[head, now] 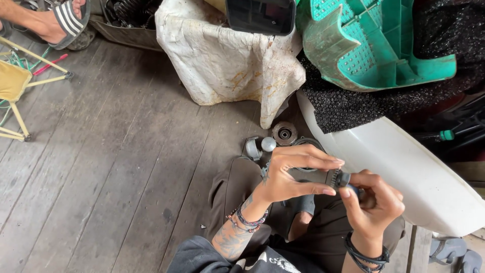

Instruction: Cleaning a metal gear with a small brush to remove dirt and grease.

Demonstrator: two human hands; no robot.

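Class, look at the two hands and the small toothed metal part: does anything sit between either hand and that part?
Nothing visible does. The left hand and right hand both pinch the metal part directly.

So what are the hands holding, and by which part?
A small dark toothed metal part: the right hand grips its far end, while the left hand pinches the toothed end with thumb and fingertips.

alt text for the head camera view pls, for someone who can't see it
Seen from above, a seated person's left hand and right hand together hold a small dark toothed metal part over their lap. Round metal parts lie on the wooden plank floor just ahead, near a stained white cloth.
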